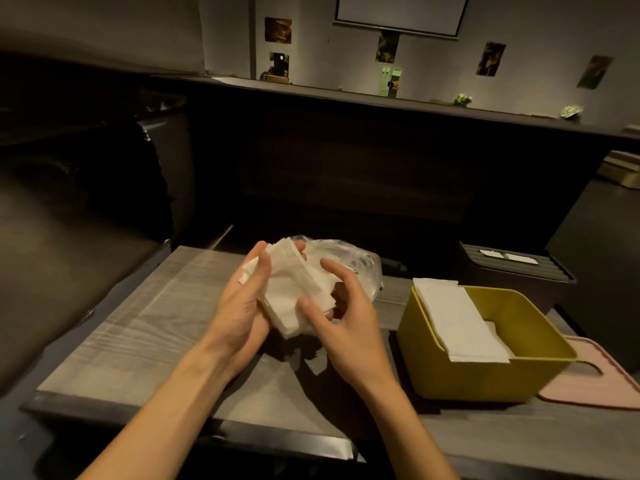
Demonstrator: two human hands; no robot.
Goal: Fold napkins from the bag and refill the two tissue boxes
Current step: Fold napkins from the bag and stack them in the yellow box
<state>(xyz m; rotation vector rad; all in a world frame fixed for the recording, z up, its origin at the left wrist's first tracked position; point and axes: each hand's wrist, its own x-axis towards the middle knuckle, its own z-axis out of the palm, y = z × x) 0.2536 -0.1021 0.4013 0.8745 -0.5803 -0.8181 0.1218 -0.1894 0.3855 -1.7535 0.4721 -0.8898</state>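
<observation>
My left hand (242, 299) holds a loose stack of white napkins (291, 289) above the table, thumb curled over the stack's left edge. My right hand (343, 313) is at the stack's right side, thumb pressed on the front napkin and fingers curved over the top. A clear plastic bag (353, 261) lies just behind the hands. To the right stands an open yellow tissue box (485, 375) with folded napkins (457, 320) leaning along its left wall. A dark tissue box (512, 268) with a slotted lid sits behind it.
A grey wood-grain table (138, 334) carries everything. A pink lid or tray (599, 382) lies flat to the right of the yellow box. Dark booth seats surround the table, with a ledge and wall behind.
</observation>
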